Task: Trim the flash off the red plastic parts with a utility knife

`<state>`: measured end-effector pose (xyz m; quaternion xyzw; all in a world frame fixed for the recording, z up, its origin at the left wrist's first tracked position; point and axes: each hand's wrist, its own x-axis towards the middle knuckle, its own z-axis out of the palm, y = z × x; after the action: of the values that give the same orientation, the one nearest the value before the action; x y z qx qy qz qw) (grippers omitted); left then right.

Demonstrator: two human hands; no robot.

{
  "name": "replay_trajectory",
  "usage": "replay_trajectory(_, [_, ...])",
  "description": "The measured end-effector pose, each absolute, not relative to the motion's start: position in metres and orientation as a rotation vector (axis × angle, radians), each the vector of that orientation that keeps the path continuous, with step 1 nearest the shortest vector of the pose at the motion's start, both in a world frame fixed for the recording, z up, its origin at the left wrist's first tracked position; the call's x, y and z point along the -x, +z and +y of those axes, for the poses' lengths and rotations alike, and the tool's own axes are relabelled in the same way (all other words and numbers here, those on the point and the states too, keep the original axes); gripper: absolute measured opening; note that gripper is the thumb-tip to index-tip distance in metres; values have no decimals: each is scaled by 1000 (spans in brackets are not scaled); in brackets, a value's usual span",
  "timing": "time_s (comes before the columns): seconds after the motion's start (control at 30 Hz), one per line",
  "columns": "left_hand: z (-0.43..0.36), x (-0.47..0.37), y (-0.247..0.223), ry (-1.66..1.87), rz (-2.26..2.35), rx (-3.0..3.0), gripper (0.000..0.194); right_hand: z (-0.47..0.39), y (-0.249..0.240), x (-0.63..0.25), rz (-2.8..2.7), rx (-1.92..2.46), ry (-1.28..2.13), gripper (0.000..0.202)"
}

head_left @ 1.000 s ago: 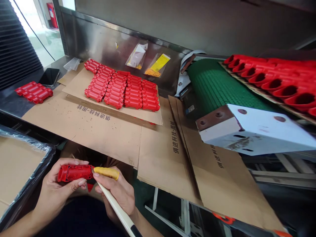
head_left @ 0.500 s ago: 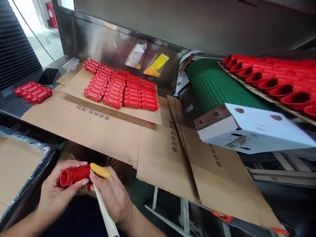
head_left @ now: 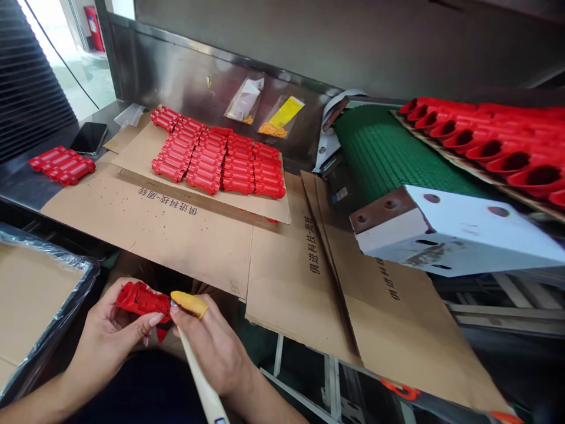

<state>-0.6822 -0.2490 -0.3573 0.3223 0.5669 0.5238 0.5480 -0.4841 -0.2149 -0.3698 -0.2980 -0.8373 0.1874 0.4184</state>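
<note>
My left hand (head_left: 103, 338) is closed around a red tubular plastic part (head_left: 143, 300), held low in front of my body. An opening in the part's side faces up. My right hand (head_left: 216, 335), with a yellow finger cot (head_left: 189, 303) on its index finger, pinches a tool with a long cream-coloured handle (head_left: 200, 377). Its working tip is hidden by the fingers, right at the part's right end. Beyond them, rows of similar red parts (head_left: 205, 162) lie on a cardboard sheet on the bench.
Several red parts (head_left: 62, 166) and a phone (head_left: 89, 138) are at the left. Two small plastic bags (head_left: 280, 118) lean at the back. A green conveyor belt (head_left: 388, 159) carries more red parts (head_left: 489, 132) on the right. A plastic-lined box (head_left: 39, 306) stands lower left.
The red part has been turned in my left hand: its round end opening faced me before, and now its side opening shows. Both hands have shifted slightly right with it.
</note>
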Motion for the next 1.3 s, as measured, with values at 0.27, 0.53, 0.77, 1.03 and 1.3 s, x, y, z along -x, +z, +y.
replay_trajectory(0.27, [-251, 678, -347, 1233, 1302, -582, 54, -216, -367, 472, -1726, 890, 805, 30])
replay_trajectory(0.53, [-248, 682, -360, 1205, 1097, -509, 69, -215, -363, 479, -1781, 917, 731, 29])
replay_trajectory(0.77, [-248, 686, -376, 1244, 970, -554, 60, -209, -362, 482, -1784, 944, 698, 24])
replay_trajectory(1.03, [-246, 690, -393, 1242, 825, -579, 49, -206, -365, 483, -1751, 947, 704, 24])
replay_trajectory(1.3, [-243, 692, -389, 1208, 767, -608, 48, -203, -373, 480, -1758, 965, 682, 23])
